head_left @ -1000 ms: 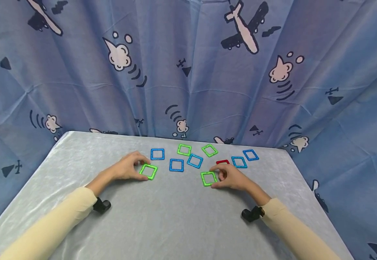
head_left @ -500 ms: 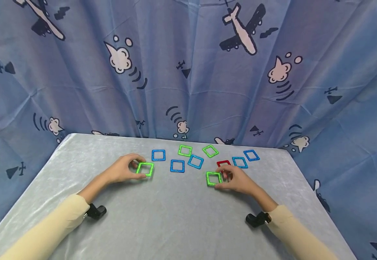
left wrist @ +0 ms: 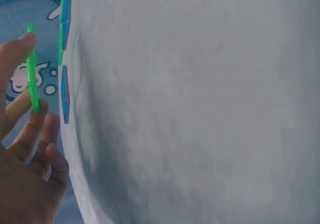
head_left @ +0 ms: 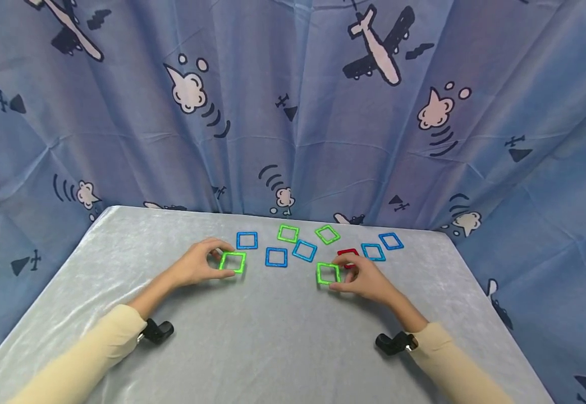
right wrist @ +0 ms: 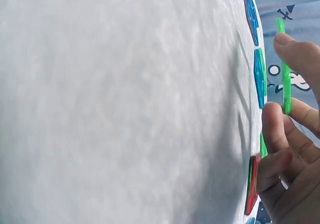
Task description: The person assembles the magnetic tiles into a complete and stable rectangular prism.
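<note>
My left hand (head_left: 198, 265) pinches a green square magnetic tile (head_left: 243, 262), an open frame, between thumb and fingers. On the other side, my right hand (head_left: 366, 279) grips a second green square magnetic tile (head_left: 319, 274) the same way. Both wrist views show the held tiles, the left one (left wrist: 32, 73) and the right one (right wrist: 286, 78), edge-on and raised off the tabletop. Just beyond the right hand lies a red tile (head_left: 347, 251), partly hidden by the fingers. Nearest the left hand is a blue tile (head_left: 247, 248).
Several more tiles lie flat towards the back of the grey cloth-covered table (head_left: 273, 336): blue ones (head_left: 276, 265) and two green ones, one left (head_left: 288, 226) and one right (head_left: 334, 230). A blue patterned curtain (head_left: 252, 112) hangs behind the table's back edge.
The hands first drew apart with their green tiles, then came slightly back towards each other. The left tile now faces the head camera at a different angle. The lying tiles stayed put.
</note>
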{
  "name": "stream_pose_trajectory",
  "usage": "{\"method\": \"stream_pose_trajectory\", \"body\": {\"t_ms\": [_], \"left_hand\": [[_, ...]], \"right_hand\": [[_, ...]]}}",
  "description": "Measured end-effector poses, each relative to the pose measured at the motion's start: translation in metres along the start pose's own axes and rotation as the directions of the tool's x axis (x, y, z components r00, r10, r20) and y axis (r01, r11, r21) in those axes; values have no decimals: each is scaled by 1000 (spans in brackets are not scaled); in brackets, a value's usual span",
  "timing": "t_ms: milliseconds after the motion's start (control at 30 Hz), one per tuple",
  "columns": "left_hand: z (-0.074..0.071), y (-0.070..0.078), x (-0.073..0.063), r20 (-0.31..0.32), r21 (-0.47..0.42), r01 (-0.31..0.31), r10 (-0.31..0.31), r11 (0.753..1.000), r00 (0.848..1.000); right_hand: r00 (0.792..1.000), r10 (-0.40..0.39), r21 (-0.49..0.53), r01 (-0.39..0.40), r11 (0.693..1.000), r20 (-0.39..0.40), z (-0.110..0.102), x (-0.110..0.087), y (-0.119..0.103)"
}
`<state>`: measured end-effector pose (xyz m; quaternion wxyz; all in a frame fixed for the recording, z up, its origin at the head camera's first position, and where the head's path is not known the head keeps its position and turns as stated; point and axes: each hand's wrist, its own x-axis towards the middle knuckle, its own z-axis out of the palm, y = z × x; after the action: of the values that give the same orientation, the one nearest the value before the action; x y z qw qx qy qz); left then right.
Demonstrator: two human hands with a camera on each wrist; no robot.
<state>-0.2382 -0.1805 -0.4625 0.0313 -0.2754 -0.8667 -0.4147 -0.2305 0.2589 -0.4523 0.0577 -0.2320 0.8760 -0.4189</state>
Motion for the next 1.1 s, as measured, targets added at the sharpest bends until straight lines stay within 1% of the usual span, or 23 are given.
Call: {"method": "stream_pose_trajectory", "body": {"t_ms": [167,300,367,433,500,567,633,700,767,833,933,1000,1100], "left_hand": [[4,3,2,-15,7,6,-6,1000,1000],[7,5,3,-25,8,15,-15,1000,1000],[8,6,4,-30,7,15,-15,1000,999],[11,8,5,-32,3,7,-7,1000,999],[13,9,6,-34,0,-4,4,1000,999],[16,10,7,-36,-1,-15,15,1000,999],[19,10,7,-39,-4,-26,26,1000,999],[22,10,8,-39,2,-43,43,999,998],[24,9,8,-33,3,-47,47,999,998],[26,10,9,-25,2,-39,39,999,999],[27,13,10,-17,-11,-17,17,1000,1000],[28,15,11,-10,-20,-14,14,1000,1000],[29,17,12,0,-31,-29,29,999,1000]], "right_hand": [[1000,-27,12,27,1000,-5,6,3,0],[1000,-17,4,17,1000,-13,11,6,-1],[1000,-18,13,19,1000,-19,13,6,-7],[999,-29,33,30,999,-26,12,5,-17],[998,-57,49,59,997,-34,12,5,-27],[996,-85,70,88,994,-39,13,5,-31],[994,-100,76,103,992,-43,16,6,-27],[994,-97,97,100,990,-42,19,9,-17],[995,-92,122,96,988,-39,23,11,-8],[996,-89,157,93,983,-33,25,12,-3],[995,-95,254,98,962,-25,26,12,0],[996,-89,334,88,938,-13,26,13,-1],[997,-77,441,63,896,14,27,14,-3]]}}
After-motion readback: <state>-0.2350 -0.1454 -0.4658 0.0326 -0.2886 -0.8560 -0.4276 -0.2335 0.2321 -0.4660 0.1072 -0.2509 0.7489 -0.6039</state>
